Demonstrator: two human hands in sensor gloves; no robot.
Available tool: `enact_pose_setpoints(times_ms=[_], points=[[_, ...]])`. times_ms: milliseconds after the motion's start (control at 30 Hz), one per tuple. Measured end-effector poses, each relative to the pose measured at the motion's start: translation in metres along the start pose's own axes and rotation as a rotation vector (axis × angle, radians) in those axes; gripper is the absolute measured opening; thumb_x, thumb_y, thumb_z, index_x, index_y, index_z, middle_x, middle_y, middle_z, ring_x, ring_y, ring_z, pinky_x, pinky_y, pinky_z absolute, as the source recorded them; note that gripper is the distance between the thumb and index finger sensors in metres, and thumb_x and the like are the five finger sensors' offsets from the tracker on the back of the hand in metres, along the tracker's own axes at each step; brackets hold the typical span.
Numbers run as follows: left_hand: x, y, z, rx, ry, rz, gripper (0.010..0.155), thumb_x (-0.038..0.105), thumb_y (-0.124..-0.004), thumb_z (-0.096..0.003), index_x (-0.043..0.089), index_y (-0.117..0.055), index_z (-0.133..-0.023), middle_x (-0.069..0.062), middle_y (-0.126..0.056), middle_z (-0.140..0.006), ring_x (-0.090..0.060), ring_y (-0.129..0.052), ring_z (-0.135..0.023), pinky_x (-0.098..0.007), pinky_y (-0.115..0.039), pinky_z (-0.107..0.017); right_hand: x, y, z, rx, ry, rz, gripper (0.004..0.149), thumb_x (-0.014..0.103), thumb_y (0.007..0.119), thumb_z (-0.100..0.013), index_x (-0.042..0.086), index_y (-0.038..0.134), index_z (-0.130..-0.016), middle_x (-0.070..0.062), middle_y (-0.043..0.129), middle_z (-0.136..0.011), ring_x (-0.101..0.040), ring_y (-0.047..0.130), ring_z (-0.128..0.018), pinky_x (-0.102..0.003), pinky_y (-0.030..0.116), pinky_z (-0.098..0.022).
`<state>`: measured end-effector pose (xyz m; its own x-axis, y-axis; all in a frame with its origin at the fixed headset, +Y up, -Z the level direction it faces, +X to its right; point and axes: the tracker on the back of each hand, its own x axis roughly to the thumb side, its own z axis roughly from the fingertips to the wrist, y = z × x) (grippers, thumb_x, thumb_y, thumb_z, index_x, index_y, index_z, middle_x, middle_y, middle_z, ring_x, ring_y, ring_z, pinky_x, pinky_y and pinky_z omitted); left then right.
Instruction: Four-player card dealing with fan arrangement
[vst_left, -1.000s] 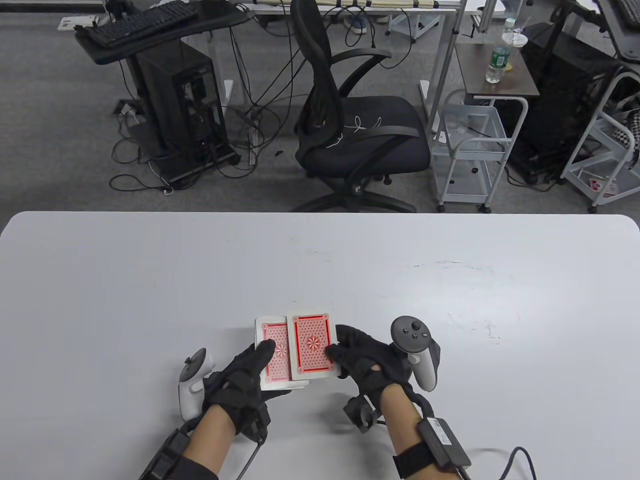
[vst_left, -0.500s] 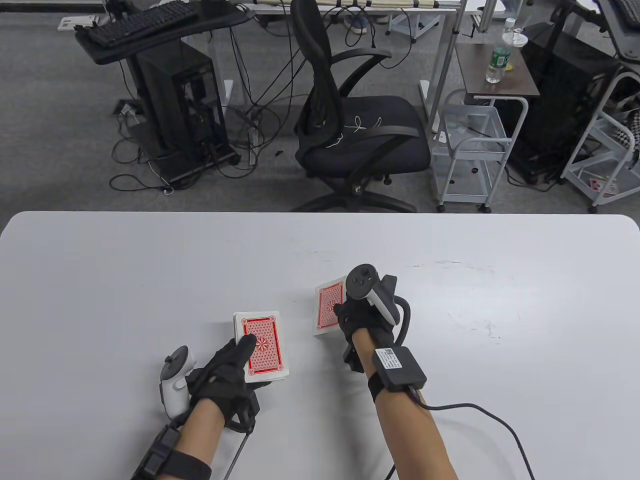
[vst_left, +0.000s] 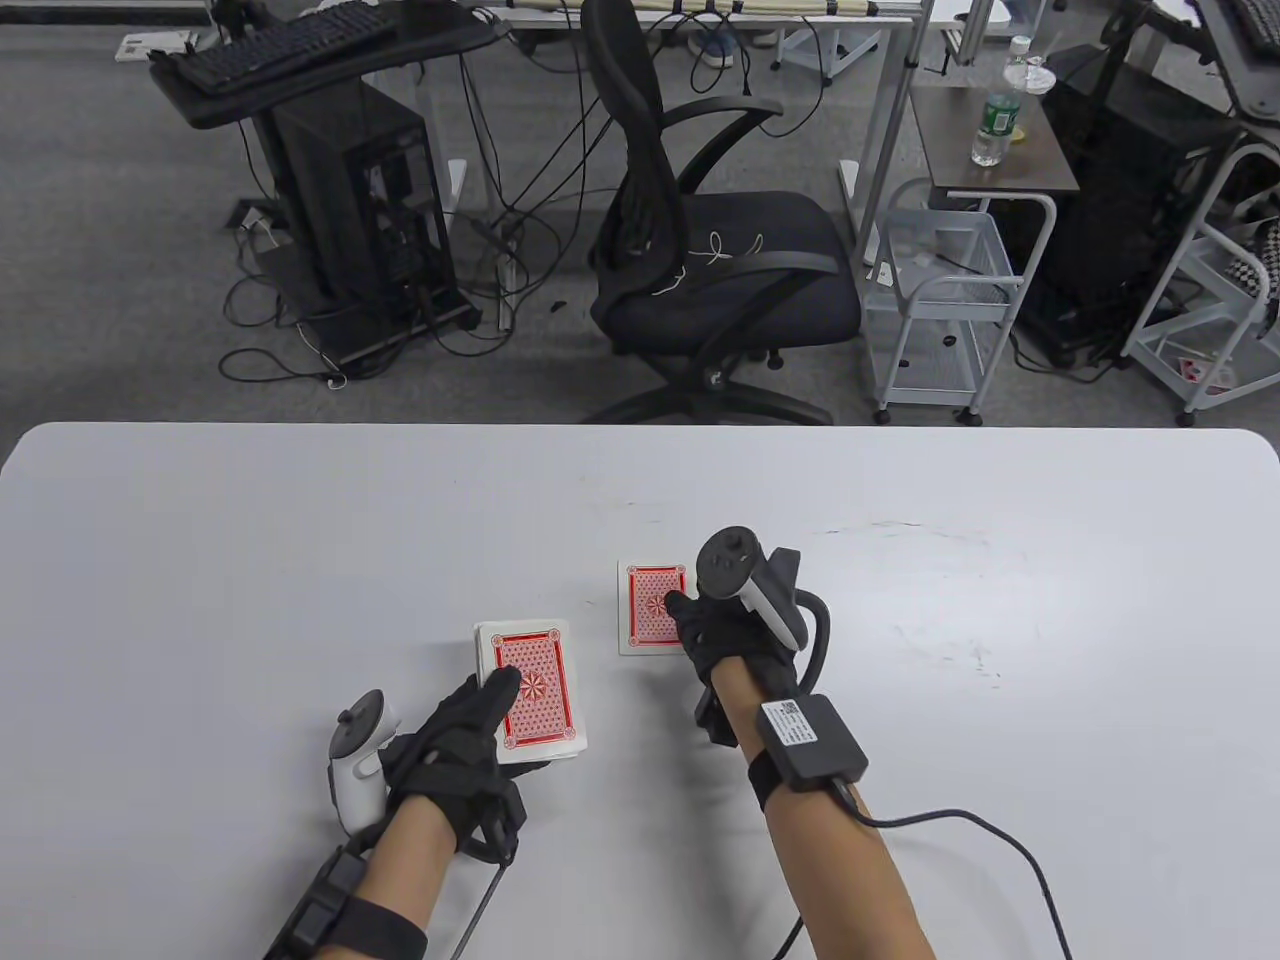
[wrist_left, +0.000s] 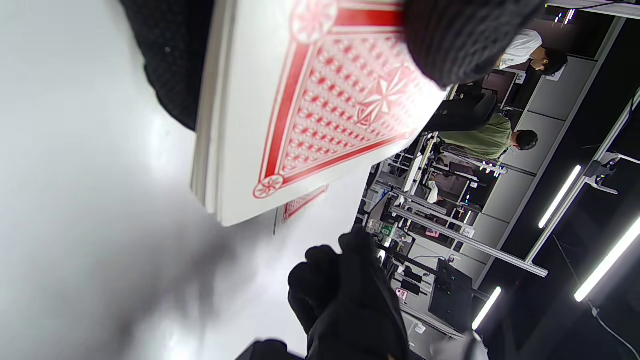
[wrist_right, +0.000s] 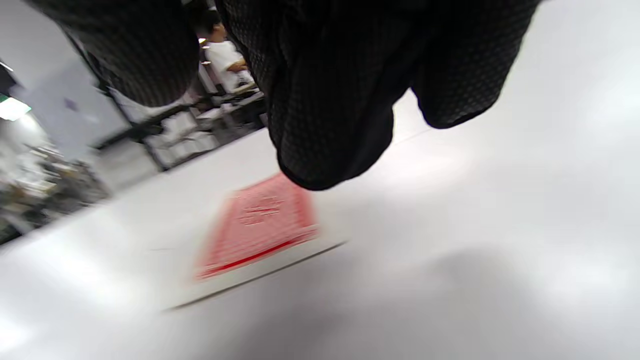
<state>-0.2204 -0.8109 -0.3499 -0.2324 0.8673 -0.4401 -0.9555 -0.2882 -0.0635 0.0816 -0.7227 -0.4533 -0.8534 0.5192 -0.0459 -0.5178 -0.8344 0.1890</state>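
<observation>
My left hand (vst_left: 478, 722) holds the deck of red-backed cards (vst_left: 535, 690) face down a little above the white table (vst_left: 250, 560), thumb lying on the top card. The deck fills the left wrist view (wrist_left: 300, 110) under my thumb. A single red-backed card (vst_left: 648, 606) lies flat and face down on the table right of the deck. My right hand (vst_left: 700, 622) is at that card's right edge, fingertips over its edge. In the right wrist view the card (wrist_right: 260, 225) lies on the table below my fingers (wrist_right: 330, 125), with nothing pinched between thumb and fingers.
The table's far edge (vst_left: 640, 428) faces a black office chair (vst_left: 720, 270). My right wrist cable (vst_left: 960, 820) trails over the table at the front right. A computer stand, a cart and shelving stand on the floor beyond.
My right hand drew the top card off the deck, carried it forward and to the right, and laid it flat on the table. My left hand moved the deck a little left.
</observation>
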Motion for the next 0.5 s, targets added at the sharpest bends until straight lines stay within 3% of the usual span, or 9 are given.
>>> enact_pose_setpoints(times_ms=[100, 200, 300, 367, 433, 500], points=[[-0.002, -0.009, 0.000, -0.036, -0.006, 0.021, 0.055, 0.051, -0.078, -0.0538, 0.025, -0.063, -0.101, 0.002, -0.084, -0.096, -0.029, -0.099, -0.079, -0.045, -0.089, -0.053, 0.011, 0.010, 0.033, 0.137, -0.177, -0.249, 0.069, 0.050, 0.072, -0.057, 0.005, 0.054, -0.107, -0.016, 0.074, -0.091, -0.031, 0.096, -0.064, -0.061, 0.067, -0.056], [-0.004, -0.020, 0.002, -0.073, -0.024, 0.023, 0.055, 0.051, -0.079, -0.0529, 0.025, -0.066, -0.099, 0.002, -0.086, -0.094, -0.028, -0.100, -0.076, -0.044, -0.090, -0.052, 0.016, 0.027, 0.058, 0.203, -0.220, -0.283, 0.079, 0.053, 0.076, -0.055, 0.003, 0.047, -0.109, -0.018, 0.068, -0.095, -0.035, 0.091, -0.072, -0.063, 0.064, -0.057], [-0.006, -0.033, 0.004, -0.113, -0.039, 0.009, 0.054, 0.052, -0.080, -0.0519, 0.026, -0.068, -0.098, 0.003, -0.087, -0.093, -0.028, -0.101, -0.075, -0.044, -0.091, -0.050, 0.015, 0.041, 0.071, 0.200, -0.240, -0.261, 0.068, 0.049, 0.082, -0.052, 0.007, 0.059, -0.100, -0.007, 0.078, -0.082, -0.023, 0.097, -0.057, -0.060, 0.069, -0.055], [-0.008, -0.036, 0.007, -0.097, -0.045, -0.012, 0.055, 0.052, -0.080, -0.0515, 0.027, -0.067, -0.098, 0.004, -0.087, -0.093, -0.028, -0.101, -0.076, -0.045, -0.090, -0.051, 0.009, 0.044, 0.075, 0.128, -0.219, -0.341, 0.062, 0.046, 0.087, -0.049, 0.006, 0.069, -0.093, -0.004, 0.086, -0.071, -0.019, 0.101, -0.044, -0.057, 0.074, -0.051], [-0.006, -0.039, 0.005, -0.156, -0.062, -0.029, 0.055, 0.052, -0.080, -0.0516, 0.027, -0.066, -0.099, 0.003, -0.086, -0.094, -0.029, -0.099, -0.077, -0.045, -0.089, -0.052, 0.005, 0.039, 0.076, 0.148, -0.204, -0.348, 0.060, 0.044, 0.089, -0.047, 0.007, 0.072, -0.091, -0.003, 0.088, -0.068, -0.018, 0.103, -0.042, -0.057, 0.074, -0.051], [-0.006, -0.041, 0.004, -0.179, -0.070, -0.022, 0.056, 0.052, -0.079, -0.0515, 0.027, -0.065, -0.100, 0.003, -0.084, -0.096, -0.029, -0.098, -0.079, -0.045, -0.089, -0.053, 0.001, 0.034, 0.078, 0.089, -0.220, -0.362, 0.062, 0.041, 0.091, -0.045, 0.006, 0.073, -0.093, -0.002, 0.091, -0.065, -0.018, 0.106, -0.040, -0.057, 0.074, -0.052]])
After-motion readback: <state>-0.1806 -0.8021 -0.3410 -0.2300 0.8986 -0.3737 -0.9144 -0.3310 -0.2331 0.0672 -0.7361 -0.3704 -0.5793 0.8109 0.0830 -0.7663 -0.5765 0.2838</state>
